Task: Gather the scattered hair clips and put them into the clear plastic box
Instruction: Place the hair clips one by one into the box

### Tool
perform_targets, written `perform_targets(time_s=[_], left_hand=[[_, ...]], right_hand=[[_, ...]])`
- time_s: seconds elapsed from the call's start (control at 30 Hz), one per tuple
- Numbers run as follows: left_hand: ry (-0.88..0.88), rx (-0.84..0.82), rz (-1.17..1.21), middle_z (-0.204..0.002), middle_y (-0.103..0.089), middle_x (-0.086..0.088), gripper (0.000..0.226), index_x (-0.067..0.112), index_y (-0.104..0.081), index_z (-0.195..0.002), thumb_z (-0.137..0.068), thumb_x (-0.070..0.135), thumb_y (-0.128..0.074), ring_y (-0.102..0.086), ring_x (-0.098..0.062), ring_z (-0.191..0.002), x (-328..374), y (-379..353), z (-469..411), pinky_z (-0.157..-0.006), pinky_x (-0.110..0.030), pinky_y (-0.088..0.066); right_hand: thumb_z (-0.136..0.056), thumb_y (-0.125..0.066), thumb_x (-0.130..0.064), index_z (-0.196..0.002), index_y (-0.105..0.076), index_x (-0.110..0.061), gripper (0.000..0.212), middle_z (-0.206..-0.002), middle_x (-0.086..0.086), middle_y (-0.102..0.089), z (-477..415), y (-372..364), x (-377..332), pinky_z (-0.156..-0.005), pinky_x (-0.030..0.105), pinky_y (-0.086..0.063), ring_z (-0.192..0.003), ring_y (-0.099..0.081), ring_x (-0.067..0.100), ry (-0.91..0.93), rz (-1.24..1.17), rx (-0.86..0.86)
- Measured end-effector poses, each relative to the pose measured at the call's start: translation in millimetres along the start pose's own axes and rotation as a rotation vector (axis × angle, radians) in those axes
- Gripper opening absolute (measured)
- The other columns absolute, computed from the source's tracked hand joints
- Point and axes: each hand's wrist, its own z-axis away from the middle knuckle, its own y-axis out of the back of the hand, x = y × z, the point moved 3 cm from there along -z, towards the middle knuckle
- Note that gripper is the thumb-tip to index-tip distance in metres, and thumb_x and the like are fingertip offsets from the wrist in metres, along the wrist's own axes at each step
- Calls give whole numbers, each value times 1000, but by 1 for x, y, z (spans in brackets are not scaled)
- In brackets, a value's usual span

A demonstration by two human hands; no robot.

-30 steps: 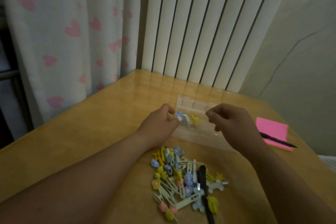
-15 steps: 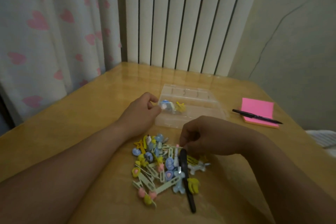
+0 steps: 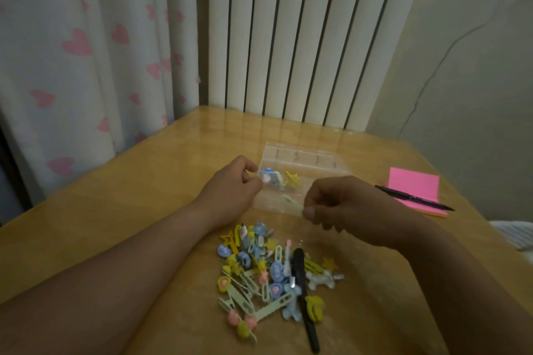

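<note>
On the wooden table [image 3: 115, 210], the loose hair clips [image 3: 259, 268] lie in one heap on the near side of both hands, between the two forearms. Beyond the heap sits the clear plastic box [image 3: 305, 157], flanked by the left hand [image 3: 230, 193] at its left wall and the right hand [image 3: 352, 207] over its near right edge.

The heap is a jumble of small pieces in yellow, pale blue, pink and pale green: stars, round buttons and long flat slides. A long black stick [image 3: 302, 291] lies across its right side. The box is shallow and see-through. Toward its left end lies a blue-and-white clip [image 3: 271, 176], with a yellow clip [image 3: 292, 179] just to the right.

The left hand's fingers are curled, with thumb and forefinger pinching the box's left wall. The right hand is curled too, thumb and fingertip pressed together. A pale green clip [image 3: 290, 199] looks to be caught in that pinch, though in this dim light it could be lying in the box instead.

Further right, a black pen [image 3: 415, 198] rests across a pink notepad [image 3: 412, 184].
</note>
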Motion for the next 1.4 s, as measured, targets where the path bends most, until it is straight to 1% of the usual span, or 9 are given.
perform_targets(time_s=[0.3, 0.4, 0.5, 0.6, 0.73, 0.9, 1.1, 1.27, 1.4], left_hand=[[9, -30, 41, -85, -64, 1, 25, 24, -56, -127, -105, 35, -59, -64, -23, -82, -1, -1, 0, -75, -45, -53], [7, -30, 41, -85, -65, 1, 24, 25, -55, -126, -104, 35, -59, -63, -20, -78, -2, -2, -1, -69, -39, -50], [6, -24, 28, -83, -63, 4, 25, 25, -55, -125, -103, 35, -59, -61, -16, -75, -3, -2, -1, -68, -38, -48], [5, -28, 35, -82, -63, 5, 25, 25, -55, -124, -102, 36, -59, -61, -17, -75, -4, -2, -2, -70, -41, -51], [2, -36, 34, -81, -63, 5, 26, 25, -55, -123, -101, 37, -59, -61, -19, -75, -5, -2, -3, -71, -43, -51], [5, -41, 29, -83, -64, 4, 26, 25, -54, -123, -101, 38, -58, -63, -20, -77, -5, -3, -3, -71, -43, -51], [12, -38, 20, -85, -65, 4, 30, 26, -54, -125, -101, 42, -60, -64, -18, -80, -6, -3, -4, -72, -39, -51], [19, -32, 8, -87, -66, 4, 32, 27, -55, -127, -100, 43, -61, -65, -18, -81, -7, -4, -5, -76, -42, -53], [15, -33, 0, -86, -66, 4, 31, 27, -55, -127, -101, 43, -60, -65, -20, -81, -5, -3, -3, -77, -46, -55]], right_hand=[[-99, -72, -19, -93, -74, -12, 10, -85, 6, -76, -22, 33, 9, -64, 32, -53, -75, -68, 20, -178, -221, 490], [-98, -73, -24, -92, -78, -13, 13, -88, 8, -75, -48, 40, 15, -67, 36, -56, -81, -69, 26, -275, -55, 467], [-94, -76, -24, -94, -81, -12, 13, -90, 6, -76, -70, 41, 20, -63, 29, -53, -85, -69, 22, -349, 55, 375], [-89, -81, -23, -93, -83, -8, 16, -86, 7, -75, -86, 38, 24, -62, 26, -49, -78, -67, 18, -405, 112, 306], [-79, -85, -22, -89, -82, 4, 27, -88, 23, -78, -101, 31, 29, -64, 34, -51, -67, -62, 25, -491, 118, 270], [-75, -84, -21, -91, -80, 6, 32, -73, 15, -70, -109, 21, 26, -61, 34, -47, -64, -58, 25, -540, 137, 245], [-81, -83, -21, -83, -80, -2, 20, -84, 15, -73, -111, 12, 20, -65, 34, -50, -71, -61, 24, -525, 124, 224], [-92, -77, -25, -72, -80, -16, 22, -84, 11, -77, -98, 13, 22, -78, 42, -60, -79, -69, 28, -444, 163, 240], [-99, -69, -34, -90, -83, -17, 23, -82, 2, -75, -74, 15, 24, -70, 35, -56, -77, -69, 19, -319, 170, 414]])
